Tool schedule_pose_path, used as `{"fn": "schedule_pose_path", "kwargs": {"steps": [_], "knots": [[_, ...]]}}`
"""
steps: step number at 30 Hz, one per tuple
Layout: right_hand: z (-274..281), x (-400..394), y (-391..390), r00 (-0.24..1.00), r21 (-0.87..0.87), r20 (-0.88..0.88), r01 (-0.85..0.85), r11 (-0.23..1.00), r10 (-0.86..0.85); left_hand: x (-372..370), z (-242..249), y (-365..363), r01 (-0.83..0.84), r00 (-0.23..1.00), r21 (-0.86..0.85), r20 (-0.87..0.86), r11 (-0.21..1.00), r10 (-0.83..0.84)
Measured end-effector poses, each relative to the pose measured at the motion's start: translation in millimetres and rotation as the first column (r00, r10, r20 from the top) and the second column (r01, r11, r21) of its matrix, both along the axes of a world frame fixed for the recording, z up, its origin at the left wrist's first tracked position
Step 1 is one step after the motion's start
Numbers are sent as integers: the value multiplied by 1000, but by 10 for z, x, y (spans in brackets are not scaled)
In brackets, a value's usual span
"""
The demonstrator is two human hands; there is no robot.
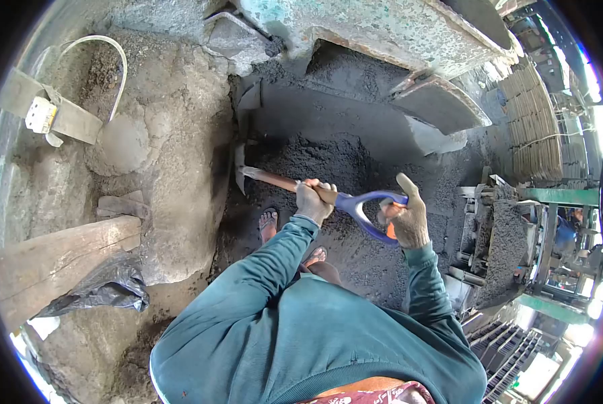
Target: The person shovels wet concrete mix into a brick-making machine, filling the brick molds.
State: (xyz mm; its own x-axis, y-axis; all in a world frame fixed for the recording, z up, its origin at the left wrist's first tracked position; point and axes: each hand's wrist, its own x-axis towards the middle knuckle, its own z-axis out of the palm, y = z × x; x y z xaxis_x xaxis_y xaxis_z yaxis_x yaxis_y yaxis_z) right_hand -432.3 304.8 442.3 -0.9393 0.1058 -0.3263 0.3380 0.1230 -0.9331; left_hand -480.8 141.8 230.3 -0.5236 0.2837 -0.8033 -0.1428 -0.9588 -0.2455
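In front of my body I hold a shovel with a wooden shaft [278, 180] and a blue D-shaped grip. My left hand [314, 202], in a pale work glove, is wrapped round the shaft near the middle. At the grip's far end, my right hand [409, 219], also gloved, has its fingers closed round the crossbar with the thumb pointing up. The blade [240, 168] is at the left, seen edge-on beside a concrete ledge. Dark, damp mix [328, 158] lies heaped just beyond the shaft.
A rough concrete ledge [180, 168] runs along the left, with a wooden beam [66, 262] and black plastic [110, 289] on it. A paint-worn metal machine [375, 27] stands ahead. On the right are stacked boards [531, 121] and a mix-covered conveyor [507, 236]. My feet are below the shaft.
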Motion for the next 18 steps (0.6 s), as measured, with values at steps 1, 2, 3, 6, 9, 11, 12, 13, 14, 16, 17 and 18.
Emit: {"fn": "schedule_pose_path", "kwargs": {"steps": [1,2,3,6,9,11,12,13,14,16,17,18], "knots": [[45,-133,-139,1000,10,-14,-17,1000,17,-73,-20,-135,-54,998,15,-27,998,55],[67,-257,-323,997,44,68,-24,999,21,-165,-119,-268,-53,996,-26,-67,998,51],[47,-368,-497,988,77,151,-34,996,21,-250,-337,-393,-49,992,-38,-119,998,44],[-919,-359,-806,973,-70,209,116,991,-99,-277,-985,-768,201,974,-121,-84,972,-212],[-1661,352,-724,960,-114,210,213,970,-187,15,-1062,-801,488,872,-325,215,810,-439],[-1567,871,-689,891,-177,383,329,928,-243,419,-1142,-727,509,860,-340,240,790,-451],[-1606,1053,-685,858,-151,399,410,899,-324,531,-1202,-674,543,838,-310,258,780,-481],[-1543,1178,-711,813,-123,421,490,863,-402,637,-1147,-630,578,812,-277,282,767,-511],[-1477,1292,-671,838,-133,394,459,878,-378,773,-1099,-615,571,820,-279,231,772,-523],[-1207,1461,-493,897,-108,357,318,942,-262,1010,-1001,-507,526,849,-237,209,817,-486],[-1089,1548,-404,958,-33,241,167,985,-154,1078,-934,-439,509,855,-186,218,840,-470],[-989,1655,-309,990,66,135,25,998,-34,1192,-858,-396,485,867,-165,222,859,-447]]}}
